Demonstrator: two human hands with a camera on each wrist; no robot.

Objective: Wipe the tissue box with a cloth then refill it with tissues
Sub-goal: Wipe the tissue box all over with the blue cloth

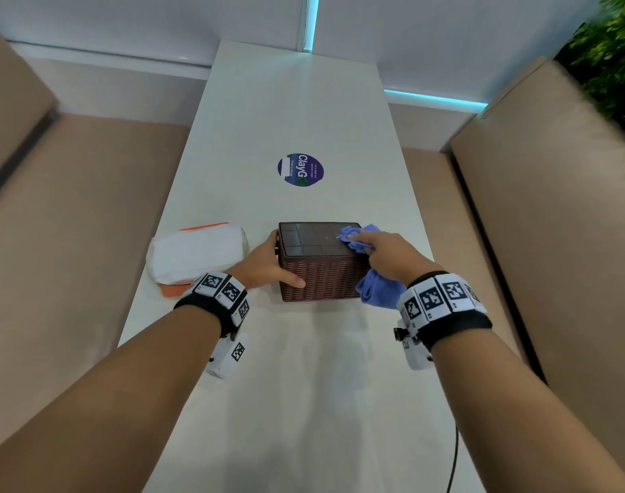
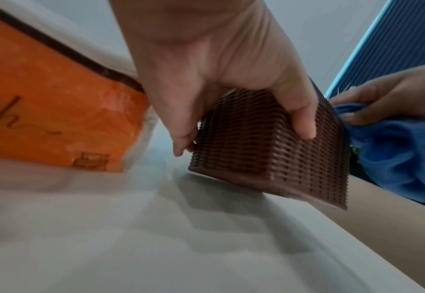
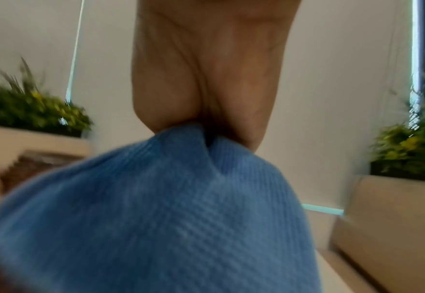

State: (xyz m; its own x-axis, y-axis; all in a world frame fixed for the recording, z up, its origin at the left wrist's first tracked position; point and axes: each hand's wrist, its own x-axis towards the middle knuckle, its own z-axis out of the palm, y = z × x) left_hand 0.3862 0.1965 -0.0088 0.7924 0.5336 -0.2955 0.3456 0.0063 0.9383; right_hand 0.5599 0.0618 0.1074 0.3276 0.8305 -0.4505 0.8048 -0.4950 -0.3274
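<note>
A brown woven tissue box (image 1: 321, 259) stands on the white table (image 1: 296, 368), its flat dark top facing up. My left hand (image 1: 268, 265) grips its left end, thumb across the front wall and fingers behind; the left wrist view shows the box (image 2: 269, 150) under that hand (image 2: 231, 79). My right hand (image 1: 385, 254) holds a blue cloth (image 1: 357, 238) bunched on the top's right part, and the cloth's loose end (image 1: 380, 290) hangs beside the box. The cloth (image 3: 168, 208) fills the right wrist view below my hand (image 3: 206, 79). A white and orange tissue pack (image 1: 197, 256) lies left of the box.
A round purple sticker (image 1: 300, 169) marks the table beyond the box. Tan padded benches (image 1: 72, 225) run along both sides. Green plants (image 1: 613, 48) sit at the far right. A thin black cable (image 1: 453, 457) hangs near the table's right front edge.
</note>
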